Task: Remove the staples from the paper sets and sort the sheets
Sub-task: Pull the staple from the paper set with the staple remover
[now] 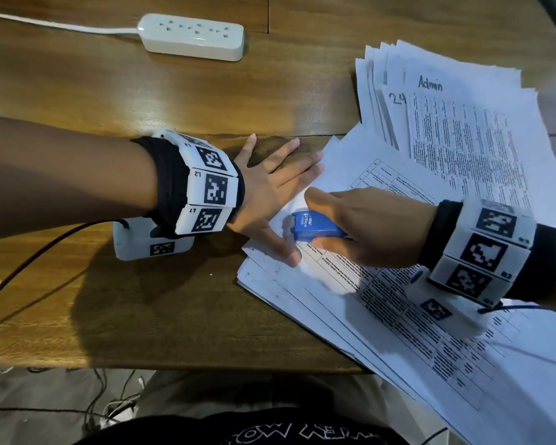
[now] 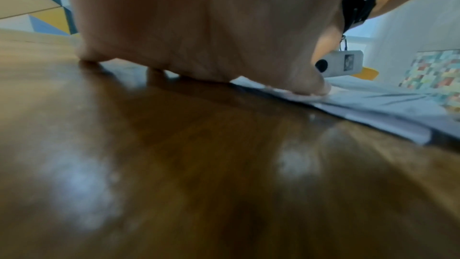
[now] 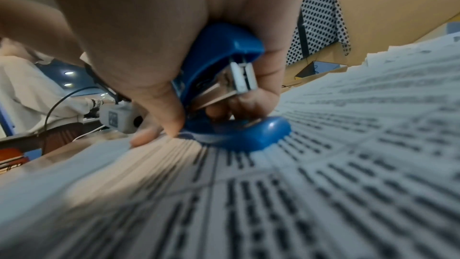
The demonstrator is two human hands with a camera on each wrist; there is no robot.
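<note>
A white power strip [image 1: 193,36] lies at the far left of the wooden surface [image 1: 109,101], well apart from the papers. The left hand [image 1: 270,187] lies flat with its fingers straight and spread, the thumb [image 1: 281,248] pressing the corner of the near paper set [image 1: 382,303] and the other fingertips reaching the paper's far edge; the left wrist view shows the same, with the thumb tip [image 2: 313,86] down on the sheet edge [image 2: 373,103]. Just right of it, the right hand [image 1: 363,226] grips a small blue stapler [image 1: 315,228], fingers curled round its body, its nose set on the top sheet near that corner, between the left thumb and fingers. In the right wrist view the stapler [image 3: 224,86] rests its base on the printed page [image 3: 323,184]. Farther right and behind, a second fanned pile [image 1: 456,101], topped by a sheet marked "Admin", lies on the surface.
</note>
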